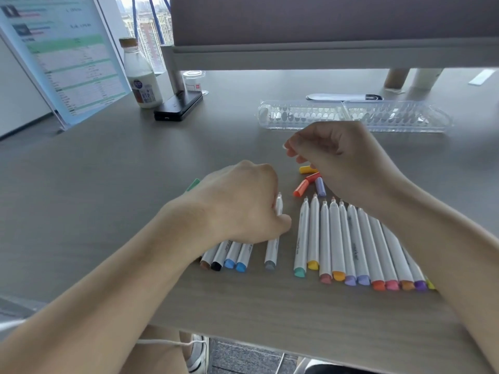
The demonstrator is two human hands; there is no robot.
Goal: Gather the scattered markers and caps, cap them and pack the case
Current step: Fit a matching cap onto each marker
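Midway through capping, a grey-ended marker [272, 252] lies between 2 groups of markers [351, 238] on the desk [135, 184], its barrel wrapped in the left hand's [240, 203] closed grip. Light, stiff and smooth, it is probably best held mid-barrel. The right hand [343, 163] hovers, fingers curled, over loose caps [302, 187]; whether its grip holds 1 cannot be told. The clear case [391, 117] lies beyond.

Grey wood-grain desk [135, 163], grey partition panel [324, 20] behind, daylit window [147, 31] showing city buildings
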